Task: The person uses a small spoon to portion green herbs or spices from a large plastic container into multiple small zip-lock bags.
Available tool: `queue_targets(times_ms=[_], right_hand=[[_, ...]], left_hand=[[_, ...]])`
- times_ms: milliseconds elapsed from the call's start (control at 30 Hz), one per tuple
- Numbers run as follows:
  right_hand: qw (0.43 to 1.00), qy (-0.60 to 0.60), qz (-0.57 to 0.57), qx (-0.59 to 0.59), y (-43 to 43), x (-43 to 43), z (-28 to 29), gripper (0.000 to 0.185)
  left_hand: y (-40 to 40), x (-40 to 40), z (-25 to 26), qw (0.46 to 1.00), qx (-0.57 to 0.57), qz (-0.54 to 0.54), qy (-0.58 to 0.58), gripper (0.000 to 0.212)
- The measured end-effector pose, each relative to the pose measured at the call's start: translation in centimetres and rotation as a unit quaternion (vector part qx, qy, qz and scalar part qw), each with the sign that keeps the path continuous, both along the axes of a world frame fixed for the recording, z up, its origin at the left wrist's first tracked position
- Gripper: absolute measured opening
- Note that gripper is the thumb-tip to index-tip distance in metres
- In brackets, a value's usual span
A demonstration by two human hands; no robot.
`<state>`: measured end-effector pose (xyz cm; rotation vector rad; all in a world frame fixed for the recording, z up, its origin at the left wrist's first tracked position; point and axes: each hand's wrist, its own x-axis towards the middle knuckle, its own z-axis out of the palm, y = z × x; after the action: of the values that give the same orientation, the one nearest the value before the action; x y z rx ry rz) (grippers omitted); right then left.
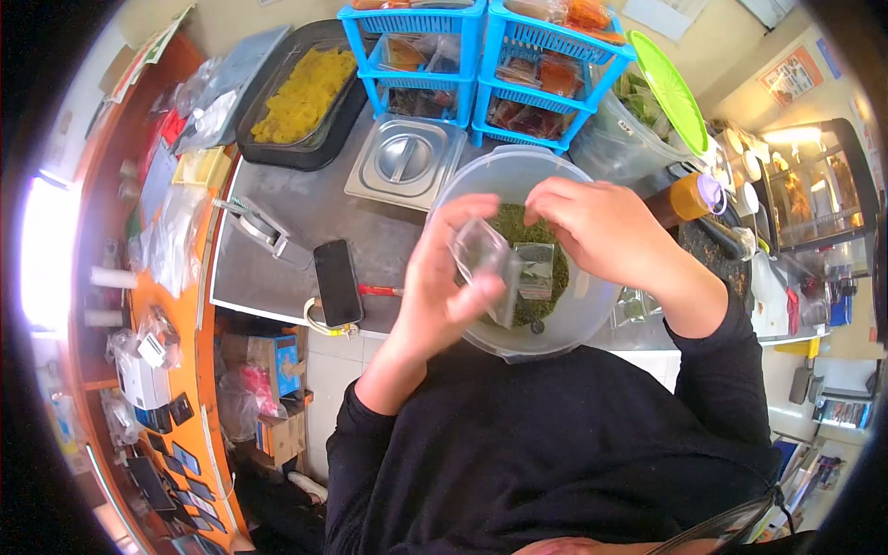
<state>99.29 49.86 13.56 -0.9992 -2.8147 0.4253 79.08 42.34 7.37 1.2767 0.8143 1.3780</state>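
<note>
My left hand point(444, 277) holds a small clear plastic bag point(482, 253) between thumb and fingers, over a round translucent plastic tub point(593, 305). Dried green herb point(517, 218) covers the tub's bottom. On the herb lies a small clear zip bag point(535, 270), with a small dark spoon-like tool point(535, 325) just below it. My right hand point(596, 222) hovers over the tub's upper right part, its fingers bent downward near the left hand; whether anything is between the fingertips cannot be told.
A lidded steel container point(406, 163) stands at the tub's upper left, beside blue plastic racks point(479, 76) of bagged goods. Leftward are a black phone point(338, 284), a tape dispenser point(260, 225) and a black tray point(305, 156) of yellow food. Small bags point(631, 305) and an orange-filled bottle point(687, 198) lie right.
</note>
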Motion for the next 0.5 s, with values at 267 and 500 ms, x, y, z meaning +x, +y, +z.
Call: queue_targets(times_ms=[267, 500], right_hand=[[0.999, 0.030, 0.015, -0.017, -0.4, -1.2, 1.1, 0.016], [0.903, -0.365, 0.217, -0.067, 0.2, -2.4, -9.5, 0.046]], left_hand=[[0.8, -0.9, -1.7, 0.988, 0.070, 0.069, 0.117, 0.057], [0.0, -1.5, 1.1, 0.983, 0.092, 0.156, -0.006, 0.092]])
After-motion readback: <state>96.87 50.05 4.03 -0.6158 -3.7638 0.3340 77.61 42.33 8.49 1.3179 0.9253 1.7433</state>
